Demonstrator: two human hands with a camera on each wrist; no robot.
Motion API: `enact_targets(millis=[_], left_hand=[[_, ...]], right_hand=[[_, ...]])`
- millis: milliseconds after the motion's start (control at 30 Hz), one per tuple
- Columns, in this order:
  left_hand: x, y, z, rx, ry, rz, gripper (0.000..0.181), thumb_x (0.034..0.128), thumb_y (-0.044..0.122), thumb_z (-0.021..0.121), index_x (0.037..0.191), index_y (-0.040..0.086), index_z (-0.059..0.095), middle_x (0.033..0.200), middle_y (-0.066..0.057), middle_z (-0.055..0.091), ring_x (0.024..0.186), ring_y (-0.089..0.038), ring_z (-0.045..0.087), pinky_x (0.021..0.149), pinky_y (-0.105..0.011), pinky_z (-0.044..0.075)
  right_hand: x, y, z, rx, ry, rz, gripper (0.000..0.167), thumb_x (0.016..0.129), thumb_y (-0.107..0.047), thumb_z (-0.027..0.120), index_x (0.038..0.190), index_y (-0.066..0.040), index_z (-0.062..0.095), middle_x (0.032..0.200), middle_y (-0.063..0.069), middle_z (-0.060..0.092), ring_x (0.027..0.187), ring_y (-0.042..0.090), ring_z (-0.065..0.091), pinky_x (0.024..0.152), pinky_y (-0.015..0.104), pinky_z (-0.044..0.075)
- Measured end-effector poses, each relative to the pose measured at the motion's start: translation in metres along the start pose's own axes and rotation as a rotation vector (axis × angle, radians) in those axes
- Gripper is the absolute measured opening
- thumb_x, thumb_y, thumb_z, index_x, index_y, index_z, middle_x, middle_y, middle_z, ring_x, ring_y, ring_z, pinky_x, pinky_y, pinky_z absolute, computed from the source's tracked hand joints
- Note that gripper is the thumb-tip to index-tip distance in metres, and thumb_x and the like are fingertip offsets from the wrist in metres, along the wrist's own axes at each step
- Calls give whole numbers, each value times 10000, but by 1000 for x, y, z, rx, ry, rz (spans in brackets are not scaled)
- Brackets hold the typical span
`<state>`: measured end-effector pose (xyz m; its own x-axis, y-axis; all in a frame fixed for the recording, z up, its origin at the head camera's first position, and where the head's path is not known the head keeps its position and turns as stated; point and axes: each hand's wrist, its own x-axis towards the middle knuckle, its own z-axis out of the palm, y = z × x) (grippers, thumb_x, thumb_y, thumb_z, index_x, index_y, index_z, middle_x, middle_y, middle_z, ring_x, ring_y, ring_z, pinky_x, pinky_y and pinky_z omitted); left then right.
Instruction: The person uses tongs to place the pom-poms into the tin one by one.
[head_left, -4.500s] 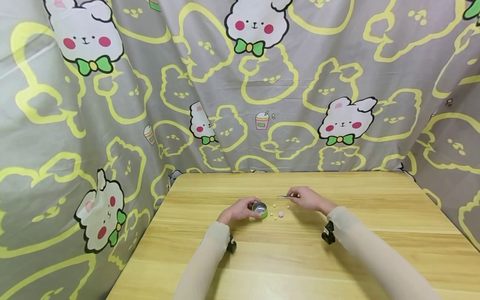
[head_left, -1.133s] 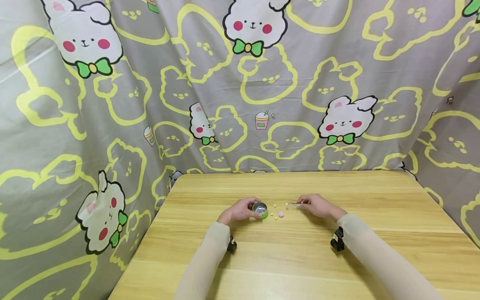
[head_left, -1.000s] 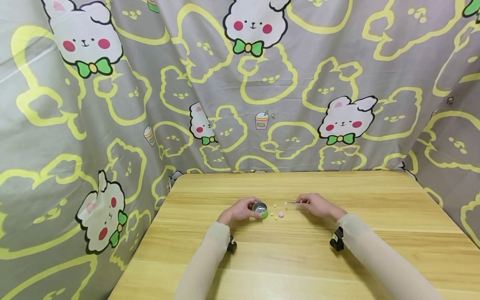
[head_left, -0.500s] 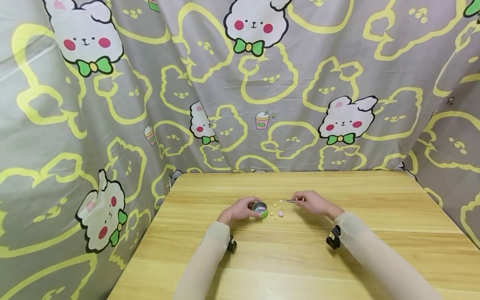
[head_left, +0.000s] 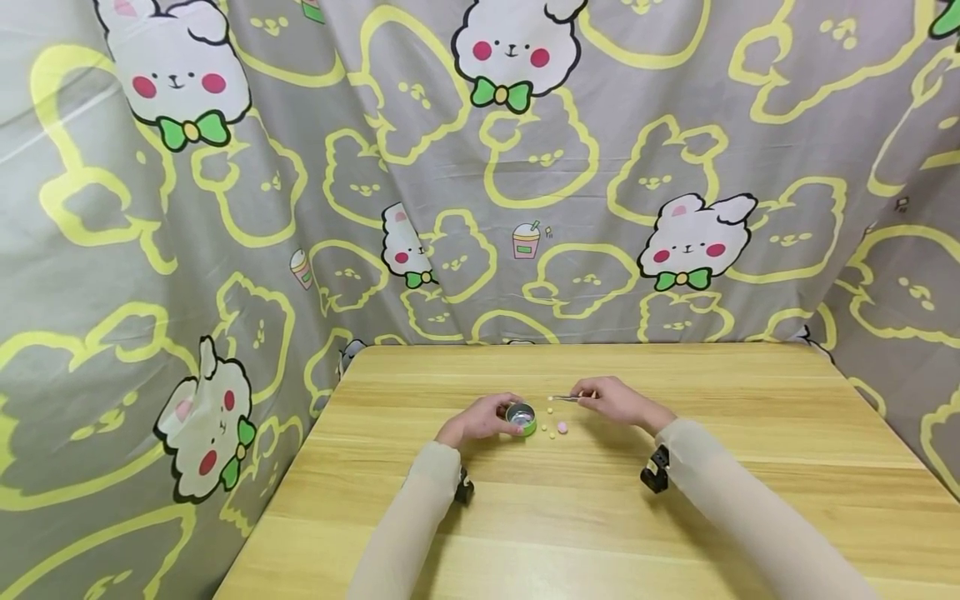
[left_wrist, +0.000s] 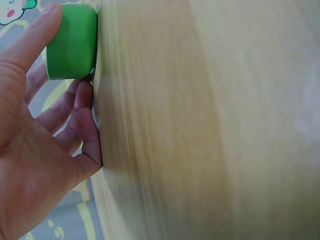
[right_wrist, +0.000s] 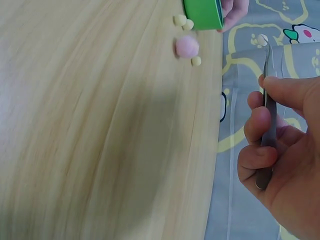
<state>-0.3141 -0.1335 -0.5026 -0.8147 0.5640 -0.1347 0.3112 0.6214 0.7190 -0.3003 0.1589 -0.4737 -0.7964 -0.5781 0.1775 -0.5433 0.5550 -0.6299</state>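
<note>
In the head view, a person's left hand (head_left: 487,418) grips a tin (head_left: 532,429) standing upright on the table (head_left: 555,517), thumb on the near side and fingers round the far side; that hold probably keeps the light thing from sliding. The right hand (head_left: 617,400) pinches tweezers (head_left: 567,398), their tips aimed left with a pale bead (head_left: 551,398) at the end. Between the hands, just right of the tin, lie three yellow beads (head_left: 550,410) and a larger pink ball (head_left: 562,427), close enough, it seems, for a short reach. The tin is low, round and lidless, green outside and silvery within; a pinkish spot shows inside, too small to make out.

In the left wrist view, the thumb presses the tin's smooth, plain green wall while other fingers lie behind it. The lower fingers curl and seem to rest on the wood, perhaps for steadiness.

In the right wrist view, thumb and fingers close round the slim grey metal tweezers, which likely suit something so tiny. The bead, rounded and whitish, sits at the bent tips, lifted clear of the table, with the curtain (right_wrist: 250,200) behind. The pink ball looks matt, one yellow bead apart on its far side and two nearer the tin.
</note>
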Motion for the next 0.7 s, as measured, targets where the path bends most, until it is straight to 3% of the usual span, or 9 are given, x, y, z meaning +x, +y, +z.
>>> enact_targets(millis=[333, 700], left_hand=[[0, 0, 0, 4, 5, 2, 526, 832, 295, 744, 1308, 192, 544, 1107, 33, 586, 1001, -130, 536, 857, -311, 430], [1, 1, 0, 5, 4, -16, 509, 833, 302, 742, 1296, 205, 553, 1100, 44, 592, 1002, -120, 542, 861, -313, 430]], right_hand=[[9, -6, 6, -6, -24, -45, 153, 938, -60, 547, 1036, -58, 665, 943, 148, 660, 805, 157, 572, 679, 318, 453], [18, -11, 15, -8, -38, -59, 149, 930, -56, 562, 1040, -41, 662, 957, 99, 665, 865, 192, 601, 723, 334, 476]])
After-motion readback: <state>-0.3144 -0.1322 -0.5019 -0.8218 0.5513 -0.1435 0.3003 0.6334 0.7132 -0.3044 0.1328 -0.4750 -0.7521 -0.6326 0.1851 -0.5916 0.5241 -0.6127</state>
